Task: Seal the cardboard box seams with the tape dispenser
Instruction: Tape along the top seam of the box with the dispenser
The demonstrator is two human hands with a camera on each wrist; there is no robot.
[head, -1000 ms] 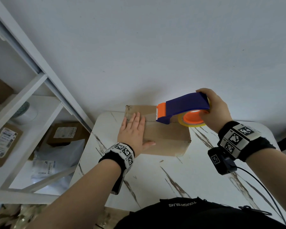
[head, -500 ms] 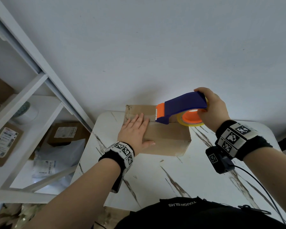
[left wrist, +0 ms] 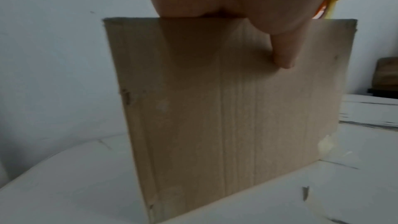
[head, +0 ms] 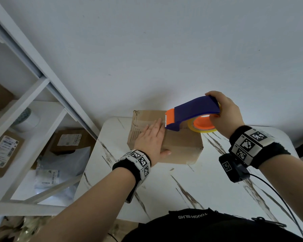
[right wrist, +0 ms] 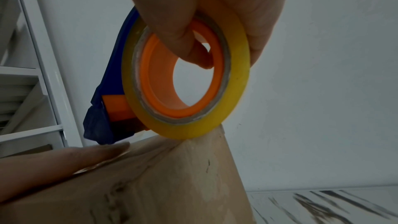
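Both hands are busy at mid-frame: our left hand lies flat on the box, which looks light and liable to slide, while our right hand grasps the rigid tape dispenser through its roll.

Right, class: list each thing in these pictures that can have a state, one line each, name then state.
cardboard box: flaps closed, standing on the table.
left hand: flat on the box top, fingers straight, thumb down the near side.
tape dispenser: tilted, front end down by the left fingertips.
tape roll: mounted on the dispenser, touching the box's top edge.
right hand: grips the dispenser, fingers through the roll's core.
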